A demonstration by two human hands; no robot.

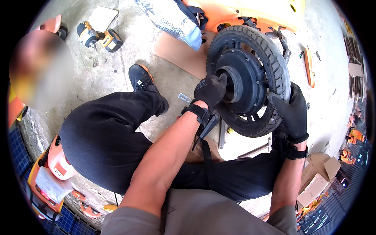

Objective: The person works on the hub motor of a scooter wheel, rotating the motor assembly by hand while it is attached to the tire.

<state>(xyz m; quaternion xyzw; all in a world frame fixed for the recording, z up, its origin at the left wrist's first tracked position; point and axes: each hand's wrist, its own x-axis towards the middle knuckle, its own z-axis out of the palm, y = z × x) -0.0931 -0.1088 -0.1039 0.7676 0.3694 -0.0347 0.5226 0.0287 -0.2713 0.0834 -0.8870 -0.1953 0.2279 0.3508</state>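
Note:
A black wheel [250, 74] with a knobbly tyre and a broad bolted hub stands tilted in front of me. My left hand [210, 91], in a black glove, is closed at the near edge of the ring [235, 87] that sticks out of the hub; its fingertips are partly hidden inside. On the tyre's right side my right hand [290, 111], gloved too, is closed round the tread, thumb on the sidewall and fingers behind, out of sight. Behind the wheel is an orange body panel [258, 9] with dark brackets.
A yellow-and-black cordless driver [100, 37] lies on the concrete at the upper left. Flat cardboard [178, 56] lies beyond my left foot. A metal bar [222, 133] rests below the wheel, an orange strip [309, 67] to its right. An opened carton [317, 176] stands beside my right arm.

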